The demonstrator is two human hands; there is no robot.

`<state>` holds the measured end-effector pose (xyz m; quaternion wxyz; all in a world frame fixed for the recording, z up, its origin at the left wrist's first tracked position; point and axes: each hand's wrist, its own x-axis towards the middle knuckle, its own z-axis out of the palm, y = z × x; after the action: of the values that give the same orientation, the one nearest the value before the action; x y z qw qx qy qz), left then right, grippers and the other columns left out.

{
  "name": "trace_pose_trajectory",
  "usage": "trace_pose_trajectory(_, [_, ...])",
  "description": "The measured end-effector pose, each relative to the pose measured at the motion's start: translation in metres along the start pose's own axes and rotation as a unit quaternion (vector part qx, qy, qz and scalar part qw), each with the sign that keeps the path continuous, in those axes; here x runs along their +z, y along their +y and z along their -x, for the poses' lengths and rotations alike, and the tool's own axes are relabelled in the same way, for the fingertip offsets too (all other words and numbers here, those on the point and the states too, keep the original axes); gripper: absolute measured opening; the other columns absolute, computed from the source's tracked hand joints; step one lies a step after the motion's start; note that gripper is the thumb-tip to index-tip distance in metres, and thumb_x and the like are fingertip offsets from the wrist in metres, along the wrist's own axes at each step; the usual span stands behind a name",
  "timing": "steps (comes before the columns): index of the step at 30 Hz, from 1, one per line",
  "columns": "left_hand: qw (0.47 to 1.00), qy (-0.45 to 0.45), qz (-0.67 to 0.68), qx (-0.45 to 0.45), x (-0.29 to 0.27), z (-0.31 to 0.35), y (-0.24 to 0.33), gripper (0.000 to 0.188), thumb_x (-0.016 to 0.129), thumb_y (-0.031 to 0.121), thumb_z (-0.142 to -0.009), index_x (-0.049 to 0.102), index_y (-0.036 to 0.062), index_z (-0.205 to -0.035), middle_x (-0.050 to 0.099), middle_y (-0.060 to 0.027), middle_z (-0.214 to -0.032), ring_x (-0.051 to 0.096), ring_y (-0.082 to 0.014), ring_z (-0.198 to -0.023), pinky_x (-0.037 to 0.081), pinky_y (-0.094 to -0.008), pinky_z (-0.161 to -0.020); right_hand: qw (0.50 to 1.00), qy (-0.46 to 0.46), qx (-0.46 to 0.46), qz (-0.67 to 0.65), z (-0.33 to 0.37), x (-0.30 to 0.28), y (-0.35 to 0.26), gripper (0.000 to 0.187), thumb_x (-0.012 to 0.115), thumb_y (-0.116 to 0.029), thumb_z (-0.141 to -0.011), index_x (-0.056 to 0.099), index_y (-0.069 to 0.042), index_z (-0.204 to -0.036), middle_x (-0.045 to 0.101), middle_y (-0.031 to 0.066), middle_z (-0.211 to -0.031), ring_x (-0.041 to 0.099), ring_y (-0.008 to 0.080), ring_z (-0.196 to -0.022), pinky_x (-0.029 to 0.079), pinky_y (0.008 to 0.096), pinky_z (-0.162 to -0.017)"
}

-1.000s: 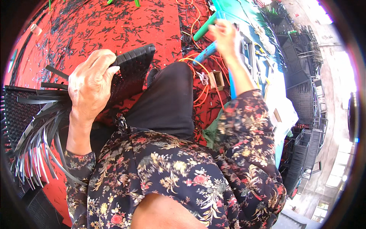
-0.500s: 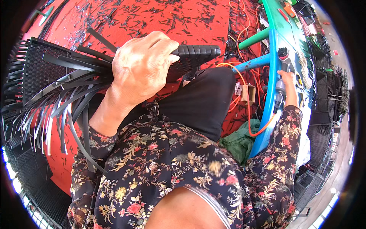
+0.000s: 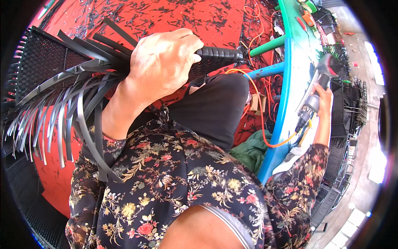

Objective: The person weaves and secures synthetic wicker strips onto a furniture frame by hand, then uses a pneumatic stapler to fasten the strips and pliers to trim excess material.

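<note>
My left hand point(image 3: 163, 68) is closed over the edge of a black woven panel point(image 3: 215, 58), gripping it together with a bundle of loose black plastic strips point(image 3: 62, 112). The strips fan out leftward and hang past my left forearm; some lie against my sleeve. Part of the panel is hidden behind the hand. Out to the right, my right hand point(image 3: 323, 99) is wrapped round the handle of an air stapler point(image 3: 311, 103), grey with a black and red head. An orange hose point(image 3: 275, 145) runs from the stapler's lower end. The stapler is held above the bench.
A long bench point(image 3: 286, 91), green at the far end and blue nearer me, curves along my right. Orange tools point(image 3: 308, 18) lie at its far end. Cut black strips litter the red floor point(image 3: 182, 16). Green cloth point(image 3: 253, 151) and a small cardboard box point(image 3: 258, 103) are beside the bench.
My right hand has lifted the air stapler up off the bench and turned it, its head swinging to the right. My left hand with the woven panel has shifted slightly right.
</note>
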<state>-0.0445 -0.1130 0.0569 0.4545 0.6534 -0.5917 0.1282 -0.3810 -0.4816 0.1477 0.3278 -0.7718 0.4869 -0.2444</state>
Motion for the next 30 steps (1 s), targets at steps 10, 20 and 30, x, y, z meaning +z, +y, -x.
trace_pose_trajectory(10, [0.999, -0.036, 0.018, -0.004, -0.008, -0.013, 0.06, 0.02, 0.062, 0.003, -0.071, 0.063, 0.0028, -0.091, 0.063, -0.0148, -0.081, 0.061, -0.0362, -0.079, 0.049, -0.0419, -0.069, 0.964, -0.181, -0.062, -0.185, 0.157, -0.016, -0.145, 0.02, 0.065, -0.013, -0.079, 0.057, 0.005, -0.085, 0.06, 0.01, -0.068, 0.057, 0.0168, -0.06, 0.046, 0.0288, -0.06])
trace_pose_trajectory(20, [0.999, -0.033, 0.04, 0.017, 0.012, -0.017, 0.056, 0.031, 0.059, -0.005, -0.067, 0.061, 0.0028, -0.097, 0.063, -0.0168, -0.077, 0.061, -0.0375, -0.076, 0.048, -0.0443, -0.066, 0.929, -0.359, 0.011, -0.085, 0.223, 0.05, -0.196, 0.028, 0.069, -0.016, -0.065, 0.056, 0.004, -0.078, 0.056, 0.0104, -0.063, 0.057, 0.0195, -0.053, 0.047, 0.0306, -0.053])
trace_pose_trajectory(30, [0.998, 0.02, 0.048, 0.048, 0.024, -0.015, 0.059, 0.058, 0.058, -0.007, -0.068, 0.042, 0.0074, -0.121, 0.058, -0.014, -0.073, 0.058, -0.0376, -0.071, 0.045, -0.0456, -0.061, 0.914, -0.398, 0.021, -0.079, 0.219, 0.049, -0.193, 0.017, 0.067, -0.017, -0.074, 0.061, -0.001, -0.074, 0.061, 0.006, -0.062, 0.058, 0.0136, -0.057, 0.045, 0.0264, -0.056])
